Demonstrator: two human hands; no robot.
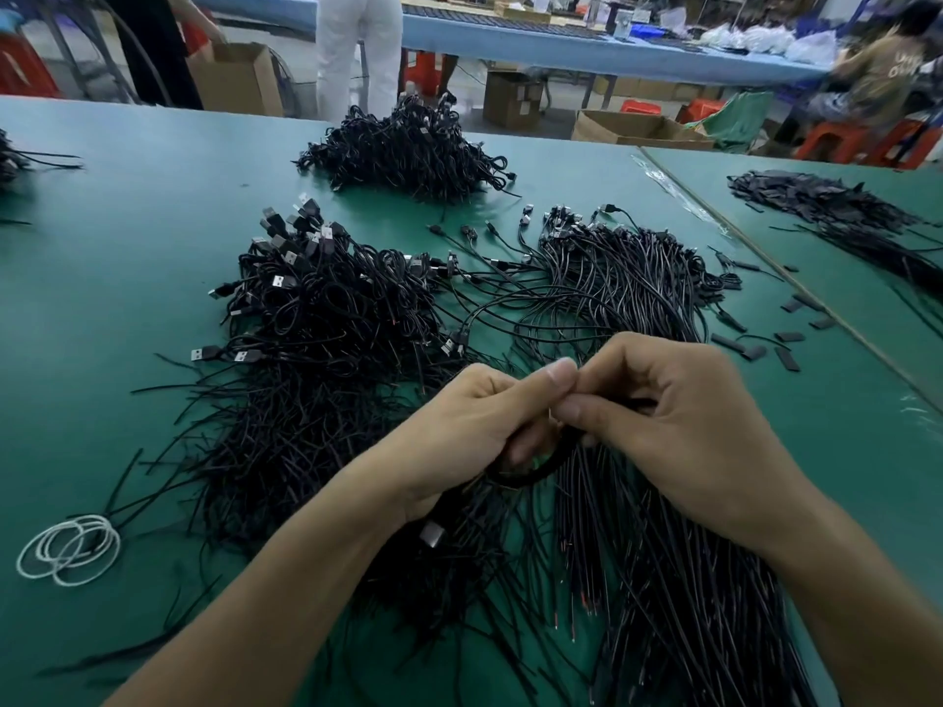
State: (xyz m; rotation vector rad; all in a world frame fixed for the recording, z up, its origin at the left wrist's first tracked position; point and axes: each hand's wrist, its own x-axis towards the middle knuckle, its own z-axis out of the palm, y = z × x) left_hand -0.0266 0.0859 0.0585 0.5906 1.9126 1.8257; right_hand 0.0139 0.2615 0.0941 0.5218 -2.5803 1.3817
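Head: cable (536,471) btw L+R fingers (559,374)

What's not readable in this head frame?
Head view only:
- black cable end: hidden between pinching fingertips of left hand and right hand.
- cable pile: cut by left edge.
- seated worker: blurred.
- far pile plug types: too small.

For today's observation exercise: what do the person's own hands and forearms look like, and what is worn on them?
Left hand and right hand are bare: no gloves, rings or watch. Nails short, unpainted. Left forearm and right forearm bare too, no sleeve in view.
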